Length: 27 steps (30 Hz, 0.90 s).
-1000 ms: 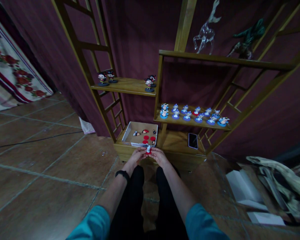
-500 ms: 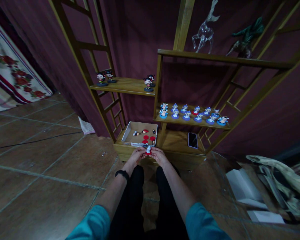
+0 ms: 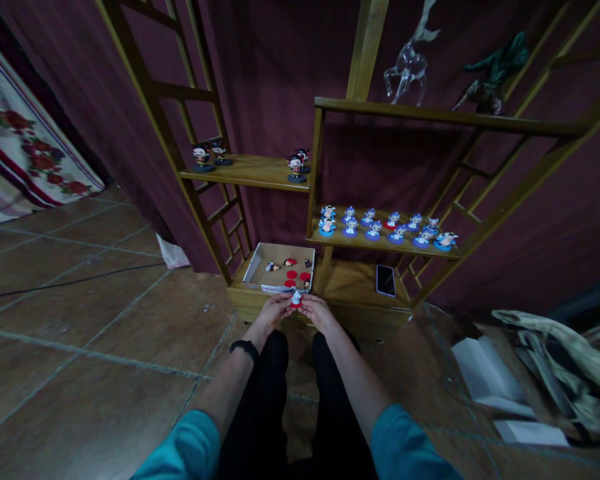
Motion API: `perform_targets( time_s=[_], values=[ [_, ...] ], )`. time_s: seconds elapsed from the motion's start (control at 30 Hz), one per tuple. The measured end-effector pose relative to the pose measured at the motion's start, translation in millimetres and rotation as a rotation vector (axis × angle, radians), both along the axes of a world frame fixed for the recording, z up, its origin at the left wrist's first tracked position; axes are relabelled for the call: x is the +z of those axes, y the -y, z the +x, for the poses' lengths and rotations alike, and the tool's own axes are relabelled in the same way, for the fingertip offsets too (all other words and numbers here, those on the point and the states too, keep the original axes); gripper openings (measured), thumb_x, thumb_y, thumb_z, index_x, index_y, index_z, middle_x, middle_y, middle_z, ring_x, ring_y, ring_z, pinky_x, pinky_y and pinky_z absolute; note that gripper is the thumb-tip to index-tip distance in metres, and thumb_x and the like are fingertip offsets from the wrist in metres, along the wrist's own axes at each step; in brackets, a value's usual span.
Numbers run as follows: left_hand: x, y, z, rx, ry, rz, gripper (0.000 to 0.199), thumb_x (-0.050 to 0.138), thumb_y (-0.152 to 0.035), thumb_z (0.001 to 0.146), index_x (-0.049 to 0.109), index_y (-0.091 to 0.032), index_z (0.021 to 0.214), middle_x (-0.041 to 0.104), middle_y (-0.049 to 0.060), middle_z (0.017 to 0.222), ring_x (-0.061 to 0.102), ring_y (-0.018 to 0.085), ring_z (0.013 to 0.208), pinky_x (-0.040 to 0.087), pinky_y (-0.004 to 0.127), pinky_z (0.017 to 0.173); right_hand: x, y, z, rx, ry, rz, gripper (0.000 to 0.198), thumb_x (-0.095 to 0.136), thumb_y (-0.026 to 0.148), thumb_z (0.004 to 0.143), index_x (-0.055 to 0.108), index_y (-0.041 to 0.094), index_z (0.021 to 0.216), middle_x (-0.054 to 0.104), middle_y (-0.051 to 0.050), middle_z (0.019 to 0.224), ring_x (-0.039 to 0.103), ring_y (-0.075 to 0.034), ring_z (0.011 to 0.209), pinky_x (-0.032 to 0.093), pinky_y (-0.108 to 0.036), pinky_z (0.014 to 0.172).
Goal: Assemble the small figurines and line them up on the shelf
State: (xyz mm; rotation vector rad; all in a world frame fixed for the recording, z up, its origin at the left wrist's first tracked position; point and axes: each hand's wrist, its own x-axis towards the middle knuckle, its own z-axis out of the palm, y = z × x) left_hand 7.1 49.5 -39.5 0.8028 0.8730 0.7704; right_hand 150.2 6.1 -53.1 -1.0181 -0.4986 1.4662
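Between my two hands is a small white figurine (image 3: 297, 297) on a round red base, held upright just in front of the box. My left hand (image 3: 276, 310) is closed on its left side, and my right hand (image 3: 316, 309) grips it from the right. Right behind them, a shallow cardboard box (image 3: 250, 270) contains several red discs (image 3: 292, 275) and a few loose figurine parts (image 3: 274, 267). Its near edge is partly hidden by the figurine.
A wooden shelf unit (image 3: 260, 175) bears several dark-haired figurines (image 3: 296, 167). Rows of purple-and-blue figurines (image 3: 373, 231) stand on the right shelf. A phone (image 3: 385, 281) lies on the bottom board. A glass deer (image 3: 409, 67) and a green statue (image 3: 497, 73) stand higher.
The figurine has turned slightly between my fingers and shifted a touch to the left. Both hands keep their hold; nothing else has visibly moved.
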Motion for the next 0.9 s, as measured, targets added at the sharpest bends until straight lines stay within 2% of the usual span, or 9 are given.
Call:
perform_targets(
  time_s=[0.2,0.37,0.63,0.9],
  values=[
    [-0.7,1.6,0.4,0.059,0.012,-0.001,0.028,0.067,-0.007,0.063,0.055,-0.014,0.088,0.065,0.004,0.067,0.063,0.012,0.06,0.049,0.02,0.055,1.7,2.4,-1.7,0.007,0.009,-0.029,0.029,0.068,0.014,0.056,0.062,0.016,0.084,0.068,-0.003,0.069,0.064,-0.014,0.066,0.049,-0.027,0.066],
    [2.4,2.1,0.6,0.02,0.015,-0.027,0.033,0.066,-0.005,0.064,0.057,-0.013,0.094,0.066,0.005,0.07,0.064,0.013,0.062,0.051,0.022,0.058,5.0,4.5,-2.3,0.021,0.026,-0.025,0.031,0.068,0.014,0.055,0.062,0.017,0.085,0.068,-0.002,0.068,0.063,-0.013,0.063,0.048,-0.027,0.066],
    [2.7,1.7,0.2,-0.01,0.015,-0.03,0.024,0.066,-0.012,0.065,0.055,-0.012,0.087,0.066,0.006,0.071,0.064,0.014,0.062,0.052,0.027,0.063,9.2,5.8,-2.9,-0.031,0.033,-0.045,0.023,0.068,0.015,0.056,0.062,0.017,0.078,0.066,-0.001,0.062,0.061,-0.011,0.057,0.048,-0.025,0.062],
    [1.8,2.8,0.5,0.036,0.006,-0.039,0.016,0.064,-0.013,0.067,0.053,-0.013,0.077,0.064,0.004,0.065,0.063,0.013,0.057,0.053,0.028,0.06,9.3,5.1,-3.3,-0.078,0.037,-0.041,0.022,0.068,0.017,0.054,0.06,0.017,0.075,0.067,0.0,0.062,0.062,-0.012,0.058,0.048,-0.025,0.062]
  ],
)
